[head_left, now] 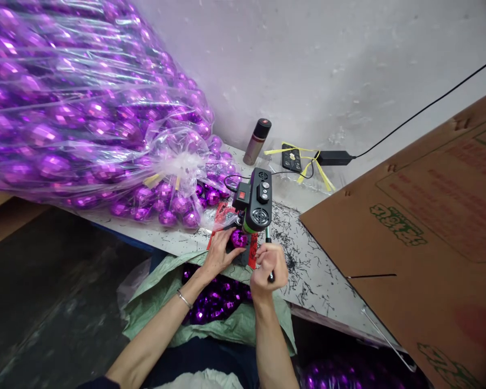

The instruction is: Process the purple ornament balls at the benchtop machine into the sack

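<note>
A purple faceted ball (238,237) sits under the head of a small black bench drill press (261,197). My left hand (221,251) holds the ball between thumb and fingers from its left side. To the right of the machine, my right hand (270,266) is wrapped round the black grip of its lever (268,237). Red pieces (252,251) show at the machine's base. The drill tip, if there is one, is hidden behind the machine's head. Below my hands, a green woven sack (157,294) lies open with many purple balls (216,302) in it.
A big clear plastic bag (182,165) of purple balls fills the left. Behind the machine stand a flask (258,141), a phone (291,158) and a black power adapter (334,158) with its cord. Dark shavings (299,259) litter the tabletop. A cardboard box (421,227) blocks the right.
</note>
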`<control>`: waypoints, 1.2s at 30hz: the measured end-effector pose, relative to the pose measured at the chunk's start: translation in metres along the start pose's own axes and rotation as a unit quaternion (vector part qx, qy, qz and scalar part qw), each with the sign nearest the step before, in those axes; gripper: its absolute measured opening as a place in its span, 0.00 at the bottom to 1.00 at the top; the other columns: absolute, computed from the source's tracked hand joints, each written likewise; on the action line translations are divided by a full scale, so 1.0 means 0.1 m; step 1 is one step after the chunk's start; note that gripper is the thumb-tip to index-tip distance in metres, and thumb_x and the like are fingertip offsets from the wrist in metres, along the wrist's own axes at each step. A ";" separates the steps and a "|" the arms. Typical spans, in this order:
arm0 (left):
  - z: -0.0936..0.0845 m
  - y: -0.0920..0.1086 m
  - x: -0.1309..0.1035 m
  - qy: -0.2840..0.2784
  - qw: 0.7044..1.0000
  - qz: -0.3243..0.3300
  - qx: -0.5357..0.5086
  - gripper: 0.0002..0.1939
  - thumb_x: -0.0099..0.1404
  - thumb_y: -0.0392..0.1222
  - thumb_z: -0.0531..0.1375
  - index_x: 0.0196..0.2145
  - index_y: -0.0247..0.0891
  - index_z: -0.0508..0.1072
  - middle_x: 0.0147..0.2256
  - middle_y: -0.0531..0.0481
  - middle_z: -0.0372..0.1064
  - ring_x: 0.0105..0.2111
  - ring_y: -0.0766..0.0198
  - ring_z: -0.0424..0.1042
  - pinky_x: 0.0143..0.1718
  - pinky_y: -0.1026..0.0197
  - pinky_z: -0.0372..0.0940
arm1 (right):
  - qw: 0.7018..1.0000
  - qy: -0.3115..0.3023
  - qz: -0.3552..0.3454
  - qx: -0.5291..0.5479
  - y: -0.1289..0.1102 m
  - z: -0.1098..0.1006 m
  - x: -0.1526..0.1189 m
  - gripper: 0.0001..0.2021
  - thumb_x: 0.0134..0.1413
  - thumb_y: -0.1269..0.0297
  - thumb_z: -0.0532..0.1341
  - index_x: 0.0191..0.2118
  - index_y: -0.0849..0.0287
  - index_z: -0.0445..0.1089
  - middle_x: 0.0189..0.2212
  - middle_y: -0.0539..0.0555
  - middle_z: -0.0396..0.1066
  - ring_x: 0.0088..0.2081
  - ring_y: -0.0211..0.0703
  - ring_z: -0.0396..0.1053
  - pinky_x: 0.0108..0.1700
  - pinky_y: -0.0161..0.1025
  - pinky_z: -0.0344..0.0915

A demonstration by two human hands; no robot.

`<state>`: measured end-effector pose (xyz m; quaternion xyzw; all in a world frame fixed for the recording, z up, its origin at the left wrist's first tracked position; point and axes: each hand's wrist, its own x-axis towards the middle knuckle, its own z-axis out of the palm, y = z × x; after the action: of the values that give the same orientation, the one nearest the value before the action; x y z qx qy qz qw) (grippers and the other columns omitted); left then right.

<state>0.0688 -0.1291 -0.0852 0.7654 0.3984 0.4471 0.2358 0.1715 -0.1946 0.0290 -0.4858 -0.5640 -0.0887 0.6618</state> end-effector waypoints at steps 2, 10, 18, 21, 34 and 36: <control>-0.03 0.03 -0.05 0.002 1.000 0.010 -0.003 0.31 0.68 0.55 0.63 0.63 0.38 0.65 0.53 0.38 0.73 0.53 0.47 0.73 0.54 0.43 0.69 | 0.999 -0.016 0.039 0.003 -0.13 -0.03 0.18 0.16 0.67 0.74 0.52 0.25 0.56 0.61 0.23 0.47 0.62 0.27 0.38 0.65 0.31 0.38 0.60; -0.45 0.17 -0.58 -0.034 0.993 0.092 0.063 0.46 0.64 0.65 0.62 0.69 0.36 0.53 0.61 0.31 0.65 0.61 0.41 0.67 0.60 0.38 0.64 | 0.998 -0.062 0.006 -0.024 -0.08 -0.11 0.03 0.15 0.65 0.77 0.52 0.28 0.56 0.63 0.26 0.49 0.66 0.31 0.37 0.68 0.33 0.37 0.63; -0.57 -0.16 0.98 0.002 0.966 -0.054 0.251 0.17 0.71 0.38 0.55 0.55 0.29 0.70 0.50 0.29 0.75 0.51 0.44 0.74 0.53 0.44 0.66 | 0.998 -0.049 -0.008 -0.033 -0.04 -0.09 -0.03 0.15 0.65 0.76 0.52 0.26 0.56 0.62 0.25 0.49 0.66 0.29 0.38 0.69 0.32 0.37 0.63; -0.51 -0.23 1.45 -0.058 0.935 -0.144 0.317 0.16 0.68 0.40 0.62 0.49 0.25 0.72 0.44 0.26 0.76 0.49 0.38 0.74 0.53 0.42 0.64 | 0.998 -0.044 -0.015 -0.034 -0.08 -0.07 0.02 0.15 0.64 0.77 0.51 0.26 0.56 0.61 0.24 0.48 0.65 0.29 0.37 0.68 0.31 0.36 0.63; -0.94 -0.01 0.38 0.085 0.993 -0.062 0.051 0.32 0.65 0.61 0.65 0.58 0.37 0.72 0.55 0.38 0.74 0.56 0.48 0.73 0.59 0.48 0.68 | 0.999 -0.039 0.007 -0.013 -0.17 -0.05 0.15 0.16 0.65 0.77 0.52 0.25 0.56 0.60 0.24 0.48 0.65 0.29 0.36 0.67 0.31 0.36 0.62; -0.81 0.02 0.11 0.097 0.980 -0.156 -0.072 0.33 0.64 0.67 0.62 0.54 0.37 0.76 0.49 0.40 0.78 0.48 0.51 0.78 0.50 0.51 0.74 | 0.999 -0.033 0.017 -0.011 -0.19 -0.05 0.19 0.16 0.65 0.77 0.52 0.26 0.56 0.60 0.24 0.48 0.64 0.29 0.36 0.67 0.32 0.36 0.61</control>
<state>0.0017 -0.1212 -0.0385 0.6282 0.5005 0.5045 0.3169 0.1683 -0.2000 0.0556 -0.5048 -0.5762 -0.0675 0.6392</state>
